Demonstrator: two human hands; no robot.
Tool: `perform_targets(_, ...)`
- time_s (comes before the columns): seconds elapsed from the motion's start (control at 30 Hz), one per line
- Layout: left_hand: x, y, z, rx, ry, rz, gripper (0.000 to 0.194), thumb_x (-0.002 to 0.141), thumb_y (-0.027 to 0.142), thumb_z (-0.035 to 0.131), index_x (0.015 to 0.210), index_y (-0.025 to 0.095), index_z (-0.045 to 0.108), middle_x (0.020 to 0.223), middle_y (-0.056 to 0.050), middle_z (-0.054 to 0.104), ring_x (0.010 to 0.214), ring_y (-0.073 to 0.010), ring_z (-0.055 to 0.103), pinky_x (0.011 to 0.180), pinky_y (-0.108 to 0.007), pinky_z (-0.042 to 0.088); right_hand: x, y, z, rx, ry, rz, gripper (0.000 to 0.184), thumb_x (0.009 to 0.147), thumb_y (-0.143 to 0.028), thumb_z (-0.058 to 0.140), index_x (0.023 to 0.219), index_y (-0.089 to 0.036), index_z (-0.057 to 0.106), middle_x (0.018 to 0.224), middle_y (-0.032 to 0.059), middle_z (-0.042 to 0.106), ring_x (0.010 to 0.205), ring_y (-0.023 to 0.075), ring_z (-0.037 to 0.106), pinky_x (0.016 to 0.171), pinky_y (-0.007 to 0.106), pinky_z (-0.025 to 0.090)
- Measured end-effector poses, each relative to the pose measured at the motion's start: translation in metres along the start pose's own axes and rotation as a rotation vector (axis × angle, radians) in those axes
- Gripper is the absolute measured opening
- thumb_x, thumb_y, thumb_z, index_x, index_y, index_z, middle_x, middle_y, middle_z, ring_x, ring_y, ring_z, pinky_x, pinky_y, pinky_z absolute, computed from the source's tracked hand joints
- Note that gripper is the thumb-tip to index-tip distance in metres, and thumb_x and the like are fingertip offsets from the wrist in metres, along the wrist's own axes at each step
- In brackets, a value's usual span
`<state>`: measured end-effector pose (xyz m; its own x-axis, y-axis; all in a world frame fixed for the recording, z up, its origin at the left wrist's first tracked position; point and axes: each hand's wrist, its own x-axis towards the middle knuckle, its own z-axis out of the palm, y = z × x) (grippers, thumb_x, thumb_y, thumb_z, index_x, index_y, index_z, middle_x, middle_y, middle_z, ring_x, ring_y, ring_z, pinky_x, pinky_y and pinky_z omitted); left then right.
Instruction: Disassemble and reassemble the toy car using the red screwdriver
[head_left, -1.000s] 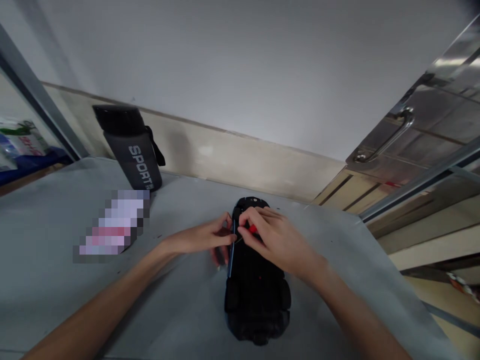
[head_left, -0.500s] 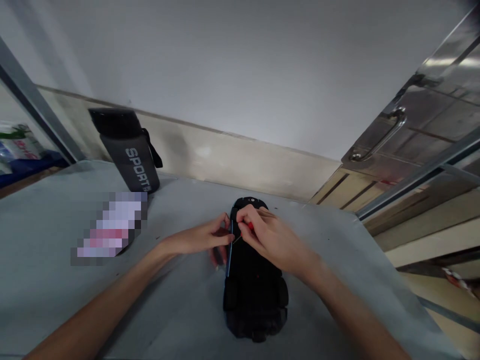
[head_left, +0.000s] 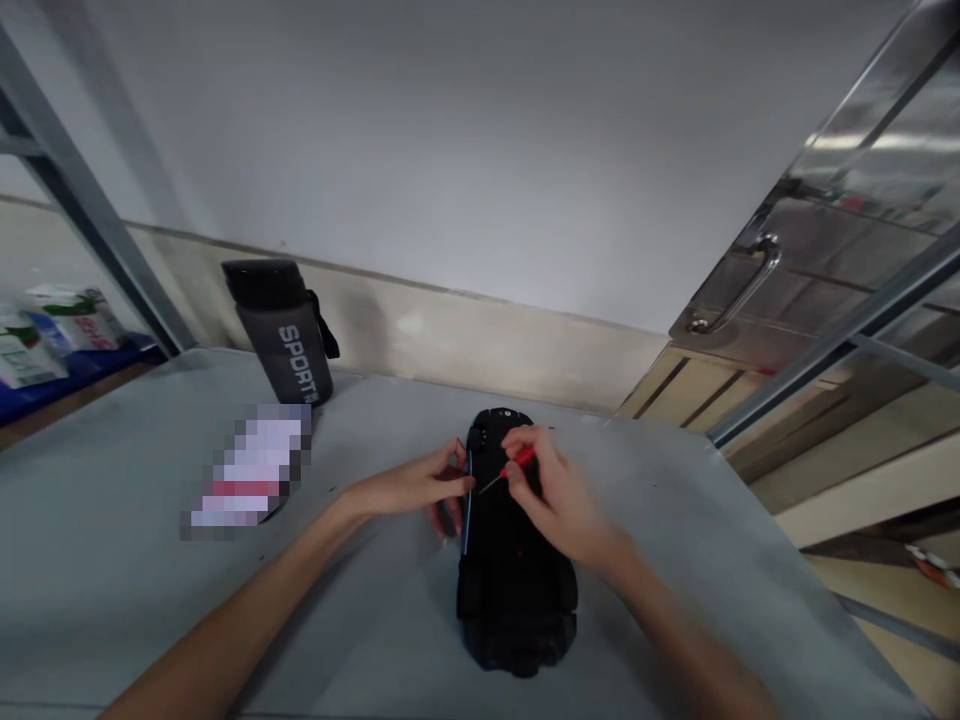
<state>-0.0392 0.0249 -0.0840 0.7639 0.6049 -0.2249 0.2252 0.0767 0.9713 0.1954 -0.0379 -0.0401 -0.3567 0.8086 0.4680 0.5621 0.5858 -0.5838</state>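
A toy car (head_left: 514, 590) lies upside down on the grey tabletop, its black underside facing up and a blue strip along its left edge. My left hand (head_left: 439, 485) grips the car's left side, thumb at the edge of the underside and the other fingers curled down beside it. Between the thumb and fingers of my right hand (head_left: 559, 495) is a small screwdriver (head_left: 517, 463) with a red handle. Its thin metal shaft slants down to the left, the tip close to the underside near my left thumb; whether it touches cannot be made out.
A dark sports bottle (head_left: 289, 345) stands against the wall at the back left. A blurred-out phone-like object (head_left: 251, 465) lies in front of it. Cartons (head_left: 79, 318) sit beyond a metal post on the left. A metal door handle (head_left: 739, 290) is at the right.
My right hand has drawn back to the right, exposing more of the red screwdriver and its shaft. My left hand keeps its hold on the car. The camera view has shifted slightly.
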Motion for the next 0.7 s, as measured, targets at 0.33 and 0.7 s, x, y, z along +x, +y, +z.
perform_targets(0.33,-0.003,0.009,0.0,0.059,0.024,-0.047,0.043,0.098,0.061,0.064,0.102,0.026,0.039,0.086,0.002,0.067,0.077,-0.0204,0.075,0.058,-0.03,0.06,-0.026,0.063,-0.052,-0.19,-0.262,0.45,0.019,0.104,-0.021,0.034,0.105,-0.024,0.053,0.068,-0.0049,0.053,0.068,0.0178,0.06,0.069,0.03,0.045)
perform_targets(0.7,0.003,0.004,-0.005,0.097,0.023,-0.078,0.042,0.1,0.063,0.061,0.103,0.026,0.041,0.087,0.003,0.067,0.068,-0.018,0.074,0.061,-0.032,0.062,-0.035,0.06,-0.031,-0.499,-0.369,0.57,0.012,0.101,-0.015,0.049,0.107,-0.021,0.057,0.088,0.0083,0.073,0.08,0.0256,0.07,0.067,0.032,0.036)
